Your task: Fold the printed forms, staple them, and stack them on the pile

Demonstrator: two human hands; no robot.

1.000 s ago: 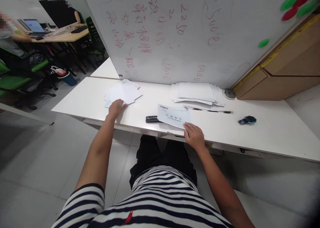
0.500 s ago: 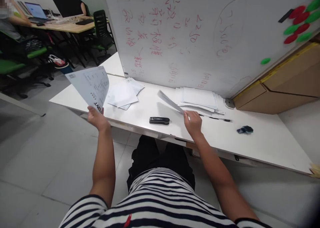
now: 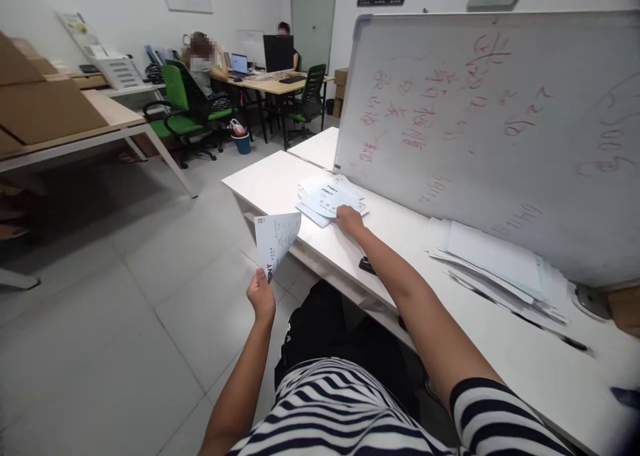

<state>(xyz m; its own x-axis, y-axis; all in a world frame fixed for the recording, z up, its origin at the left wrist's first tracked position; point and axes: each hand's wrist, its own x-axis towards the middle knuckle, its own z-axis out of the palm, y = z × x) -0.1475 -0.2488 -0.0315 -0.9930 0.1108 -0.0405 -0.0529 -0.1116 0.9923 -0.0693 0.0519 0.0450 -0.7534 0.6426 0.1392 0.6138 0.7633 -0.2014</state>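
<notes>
My left hand pinches a printed paper sheet by its lower corner. This sheet is held up off the desk's front edge, slightly curled, with dark lettering near my thumb. Over at the left part of the white desk, my right hand has its fingers closed on the near edge of a printed sheet. That sheet lies over a loose paper pile. My right forearm partly hides a black stapler.
Another uneven paper stack lies farther right, with a black pen in front. A whiteboard stands along the desk's back. Two people sit at a wooden desk beyond. Cardboard boxes rest on a table at left.
My right hand has carried its sheet left from beside the stapler onto the left pile. My left hand still holds its sheet. The view has turned to the left.
</notes>
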